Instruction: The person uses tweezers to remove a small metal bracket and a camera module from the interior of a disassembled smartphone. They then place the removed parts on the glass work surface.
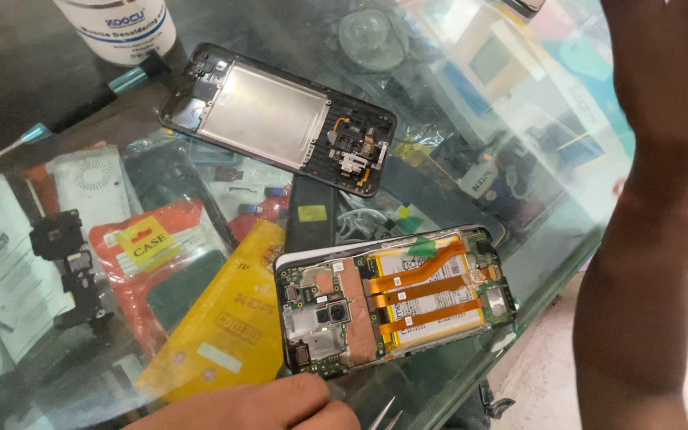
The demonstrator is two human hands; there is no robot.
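Opened phone near glass table edge

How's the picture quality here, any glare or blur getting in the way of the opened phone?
Head view: the opened phone is sharp, its orange flex cables clear; the glass tabletop throws pale glare at upper right, washing out the packets beneath; the forearm at right is dark and soft; the hand at the bottom edge is cropped, with tweezer tips beside it.

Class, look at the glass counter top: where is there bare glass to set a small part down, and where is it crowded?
Bare glass lies right of the phone frame, above the opened phone, toward the forearm. The top left, with bottle and screwdriver, is crowded.
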